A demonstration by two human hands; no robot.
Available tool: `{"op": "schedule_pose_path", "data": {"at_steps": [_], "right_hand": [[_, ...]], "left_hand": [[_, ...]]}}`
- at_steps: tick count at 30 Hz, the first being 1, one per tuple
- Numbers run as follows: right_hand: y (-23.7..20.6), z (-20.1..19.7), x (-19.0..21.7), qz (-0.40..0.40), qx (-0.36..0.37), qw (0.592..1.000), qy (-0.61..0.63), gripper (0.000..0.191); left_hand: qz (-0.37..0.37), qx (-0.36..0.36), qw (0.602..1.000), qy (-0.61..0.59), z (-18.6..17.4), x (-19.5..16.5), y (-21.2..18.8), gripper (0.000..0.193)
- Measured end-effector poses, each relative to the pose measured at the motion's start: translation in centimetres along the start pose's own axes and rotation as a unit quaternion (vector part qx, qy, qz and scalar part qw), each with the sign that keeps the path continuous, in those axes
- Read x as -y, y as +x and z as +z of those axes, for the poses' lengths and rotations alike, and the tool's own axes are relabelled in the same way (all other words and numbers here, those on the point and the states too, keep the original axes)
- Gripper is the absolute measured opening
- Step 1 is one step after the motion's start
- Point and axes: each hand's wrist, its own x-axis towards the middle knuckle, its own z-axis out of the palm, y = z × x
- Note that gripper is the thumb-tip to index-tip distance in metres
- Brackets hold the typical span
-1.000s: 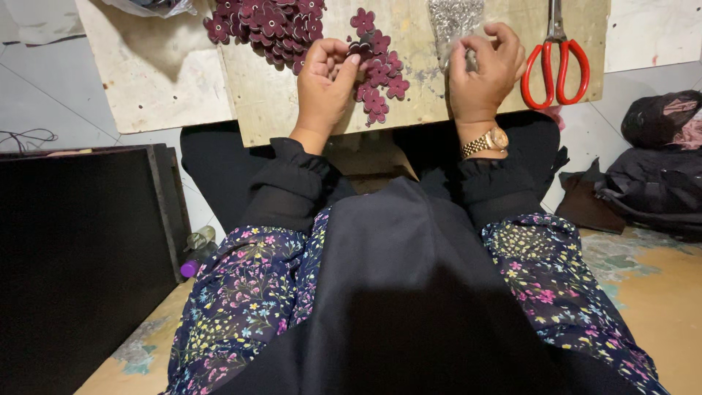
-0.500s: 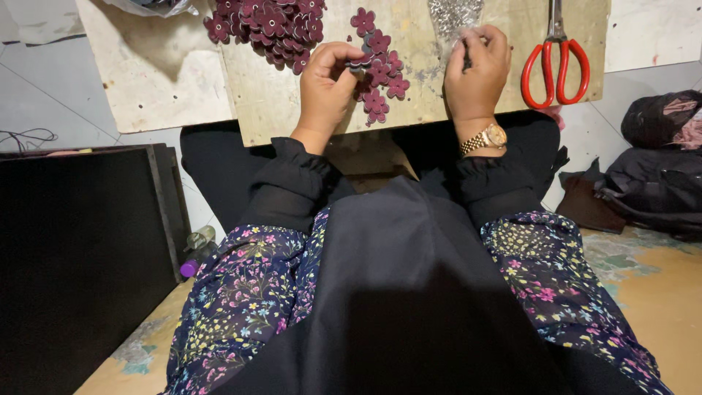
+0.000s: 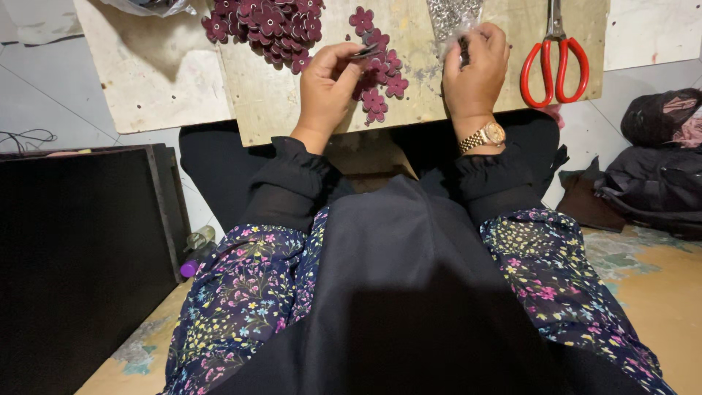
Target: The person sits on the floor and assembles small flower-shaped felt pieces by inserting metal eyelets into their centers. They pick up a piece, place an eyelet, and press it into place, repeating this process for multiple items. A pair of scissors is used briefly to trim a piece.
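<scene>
Head view, left hand [image 3: 329, 88] pinching one maroon flower piece [image 3: 363, 52], right hand [image 3: 477, 69] clamped on clear bag of silver beads [image 3: 451, 16], red scissors [image 3: 554, 62] at 3 o'clock of it, wooden board [image 3: 263, 102] beneath.

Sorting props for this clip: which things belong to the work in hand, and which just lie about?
In use:
left hand pinching a dark maroon flower-shaped piece
right hand at the clear bag of small silvery parts
worn wooden board

Lying about:
red-handled scissors
black bag
purple-capped bottle
</scene>
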Motion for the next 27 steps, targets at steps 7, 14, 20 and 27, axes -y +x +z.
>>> {"op": "schedule_pose_path", "data": {"at_steps": [7, 14, 20, 27], "right_hand": [[0.1, 0.1, 0.0, -0.014, 0.008, 1.0, -0.018, 0.018], [-0.1, 0.2, -0.2, 0.014, -0.002, 1.0, 0.0, 0.01], [-0.1, -0.1, 0.3, 0.013, -0.006, 1.0, -0.015, 0.011], [0.1, -1.2, 1.4, -0.055, -0.076, 0.995, -0.041, 0.013]], "left_hand": [[-0.043, -0.03, 0.998, 0.028, 0.8, -1.9, 0.3, 0.023], [-0.025, -0.025, 0.994, 0.1, 0.8, -2.3, 0.2, 0.011], [0.011, -0.025, 0.984, 0.179, 0.8, -3.2, 0.0, 0.01], [0.005, 0.001, 0.995, 0.099, 0.8, -2.3, 0.1, 0.009]]}}
